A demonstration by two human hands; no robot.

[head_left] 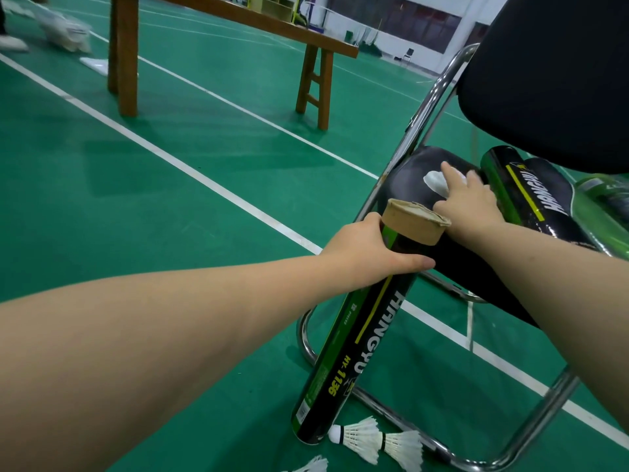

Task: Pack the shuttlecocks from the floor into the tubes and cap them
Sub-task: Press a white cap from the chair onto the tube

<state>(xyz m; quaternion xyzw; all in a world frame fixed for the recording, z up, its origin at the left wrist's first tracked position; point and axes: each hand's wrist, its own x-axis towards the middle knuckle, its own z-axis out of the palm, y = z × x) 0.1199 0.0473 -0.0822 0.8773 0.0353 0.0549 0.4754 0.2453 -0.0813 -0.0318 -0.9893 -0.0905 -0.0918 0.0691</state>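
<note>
My left hand (367, 250) grips a black-and-green shuttlecock tube (354, 356) near its top. The tube stands tilted on the green floor, and its brown cardboard end (413, 221) leans against the black chair seat (412, 178). My right hand (471, 202) reaches over the seat with fingers spread on a white cap (435, 182) lying there. Another black tube (531, 192) lies on the seat beside that hand. Two nested white shuttlecocks (374, 444) lie on the floor at the tube's base, with another shuttlecock (311, 466) at the bottom edge.
The chair has a chrome tube frame (425, 110) and a black backrest (551, 76) at upper right. A green tube (606, 199) lies at the right edge. A wooden bench (218, 35) stands behind on the court. A blurred bag of shuttlecocks (66, 32) lies far left.
</note>
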